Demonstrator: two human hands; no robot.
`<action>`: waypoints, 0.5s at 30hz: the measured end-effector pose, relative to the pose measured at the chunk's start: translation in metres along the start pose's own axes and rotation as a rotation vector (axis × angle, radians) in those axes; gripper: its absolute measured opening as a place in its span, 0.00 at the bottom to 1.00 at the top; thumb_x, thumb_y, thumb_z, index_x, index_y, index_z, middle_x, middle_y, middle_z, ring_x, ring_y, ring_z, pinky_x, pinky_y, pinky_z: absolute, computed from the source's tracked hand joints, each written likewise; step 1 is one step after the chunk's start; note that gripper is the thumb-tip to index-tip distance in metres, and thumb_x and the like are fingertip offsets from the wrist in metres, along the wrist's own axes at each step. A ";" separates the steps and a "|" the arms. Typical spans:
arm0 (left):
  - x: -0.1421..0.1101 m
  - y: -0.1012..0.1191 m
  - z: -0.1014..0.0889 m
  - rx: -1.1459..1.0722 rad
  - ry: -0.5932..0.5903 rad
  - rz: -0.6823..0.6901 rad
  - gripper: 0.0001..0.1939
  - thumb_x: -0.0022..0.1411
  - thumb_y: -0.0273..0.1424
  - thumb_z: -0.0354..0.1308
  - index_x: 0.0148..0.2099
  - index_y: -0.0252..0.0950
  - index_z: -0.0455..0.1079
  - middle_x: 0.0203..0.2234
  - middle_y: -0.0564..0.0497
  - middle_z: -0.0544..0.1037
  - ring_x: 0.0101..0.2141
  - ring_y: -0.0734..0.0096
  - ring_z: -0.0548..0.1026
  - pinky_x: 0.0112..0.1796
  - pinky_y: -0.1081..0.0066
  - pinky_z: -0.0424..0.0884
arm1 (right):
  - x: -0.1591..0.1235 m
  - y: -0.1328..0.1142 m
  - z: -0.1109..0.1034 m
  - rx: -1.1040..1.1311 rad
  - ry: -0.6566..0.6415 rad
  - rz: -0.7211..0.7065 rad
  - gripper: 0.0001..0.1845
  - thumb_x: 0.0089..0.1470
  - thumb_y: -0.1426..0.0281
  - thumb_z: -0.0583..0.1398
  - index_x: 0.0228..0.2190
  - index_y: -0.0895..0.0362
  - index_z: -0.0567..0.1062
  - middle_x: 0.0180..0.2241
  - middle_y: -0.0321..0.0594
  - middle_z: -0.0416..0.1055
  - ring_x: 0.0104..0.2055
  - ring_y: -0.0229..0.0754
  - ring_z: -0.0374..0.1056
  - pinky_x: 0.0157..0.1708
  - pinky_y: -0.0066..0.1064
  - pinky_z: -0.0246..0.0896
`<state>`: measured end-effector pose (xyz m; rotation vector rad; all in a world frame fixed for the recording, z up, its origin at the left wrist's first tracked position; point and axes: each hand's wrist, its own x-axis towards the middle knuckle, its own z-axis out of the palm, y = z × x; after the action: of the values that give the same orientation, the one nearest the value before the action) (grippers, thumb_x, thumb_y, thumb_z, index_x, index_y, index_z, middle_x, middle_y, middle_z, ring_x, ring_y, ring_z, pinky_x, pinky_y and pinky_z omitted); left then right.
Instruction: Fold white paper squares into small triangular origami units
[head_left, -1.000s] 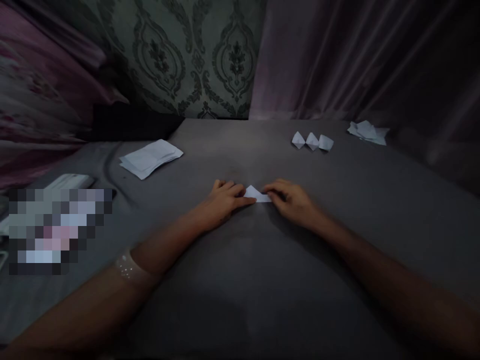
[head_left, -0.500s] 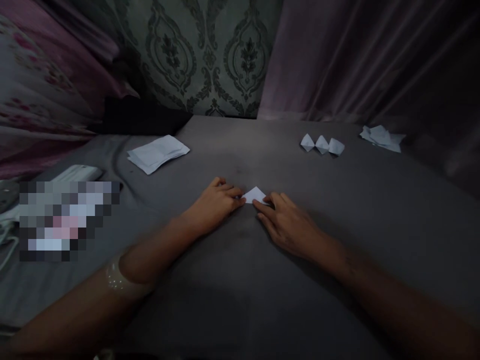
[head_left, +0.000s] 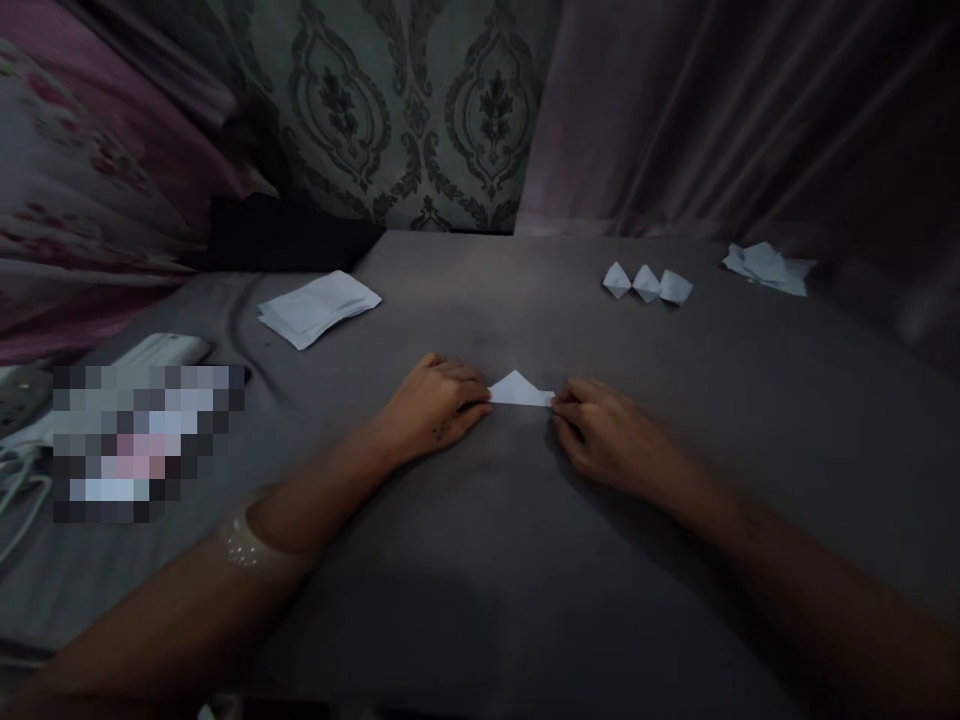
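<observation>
A small piece of folded white paper (head_left: 517, 388) lies on the grey cloth between my hands, with a peak at its far side and a straight near edge. My left hand (head_left: 442, 402) pinches its left end between thumb and fingers. At the right end, a narrow strip of the paper runs into the closed fingertips of my right hand (head_left: 604, 425). Both hands rest low on the cloth, and their fingers cover the paper's two ends.
Several white sheets lie in a stack (head_left: 321, 308) at the back left. Three folded paper shapes (head_left: 646, 283) stand in a row at the back right, near a loose paper pile (head_left: 769, 269). A white power strip (head_left: 161, 350) with cables and a blurred-out object are at left.
My right hand has slid to the right and now grips the paper's right end. More of the paper shows, its right side stretched into a narrow strip.
</observation>
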<state>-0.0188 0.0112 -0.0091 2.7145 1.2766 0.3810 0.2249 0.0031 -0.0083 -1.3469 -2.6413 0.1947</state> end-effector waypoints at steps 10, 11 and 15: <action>0.006 -0.007 0.011 0.142 0.066 0.170 0.18 0.70 0.32 0.43 0.41 0.35 0.75 0.35 0.45 0.78 0.36 0.66 0.73 0.45 0.60 0.57 | 0.017 0.027 0.012 0.567 0.182 0.422 0.12 0.49 0.70 0.55 0.27 0.53 0.79 0.28 0.37 0.77 0.31 0.43 0.71 0.31 0.33 0.63; 0.007 -0.006 0.011 0.160 0.082 0.177 0.18 0.69 0.32 0.43 0.39 0.34 0.75 0.35 0.44 0.78 0.36 0.65 0.73 0.45 0.59 0.57 | 0.017 0.027 0.015 0.636 0.238 0.481 0.11 0.48 0.70 0.56 0.28 0.53 0.79 0.28 0.38 0.77 0.31 0.42 0.71 0.30 0.33 0.63; 0.009 0.001 0.008 -0.052 0.250 -0.050 0.14 0.65 0.33 0.48 0.36 0.34 0.74 0.31 0.46 0.77 0.35 0.65 0.72 0.44 0.60 0.61 | 0.017 0.020 0.020 1.012 0.422 0.612 0.13 0.47 0.67 0.57 0.33 0.57 0.78 0.31 0.42 0.76 0.34 0.42 0.72 0.32 0.33 0.66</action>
<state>-0.0107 0.0175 -0.0148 2.6510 1.3677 0.7567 0.2264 0.0274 -0.0297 -1.4708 -1.3411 1.0128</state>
